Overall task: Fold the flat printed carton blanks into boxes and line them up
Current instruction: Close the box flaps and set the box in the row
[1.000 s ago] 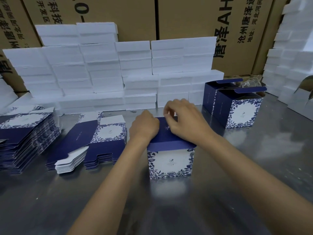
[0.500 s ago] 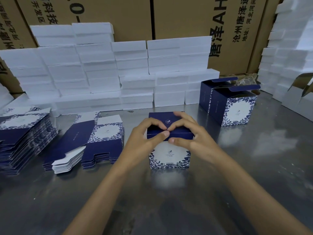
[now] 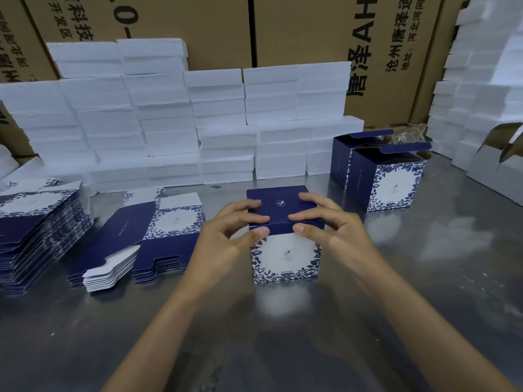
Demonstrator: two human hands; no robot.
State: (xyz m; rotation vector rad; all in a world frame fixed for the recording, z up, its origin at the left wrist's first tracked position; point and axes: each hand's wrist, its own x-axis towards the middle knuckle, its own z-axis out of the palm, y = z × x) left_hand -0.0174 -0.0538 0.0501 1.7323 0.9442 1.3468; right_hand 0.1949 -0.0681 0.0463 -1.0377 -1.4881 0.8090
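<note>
Carton blanks (image 3: 167,236) stacked flat on steel counter (image 3: 424,278), left of centre. Folded box (image 3: 285,250) upright mid-counter, lid down. Left hand (image 3: 226,239) and right hand (image 3: 336,230) pinch lid's front edge, fingers (image 3: 304,216) clamped on it.

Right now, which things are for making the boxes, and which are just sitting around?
For the job: blue flowery box being closed, left hand, right hand, flat blue printed blanks, two open folded boxes.
Just around: white foam blocks, brown cardboard cartons.

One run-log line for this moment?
step: closing box lid | left hand: pinches lid edge | right hand: pinches lid edge
</note>
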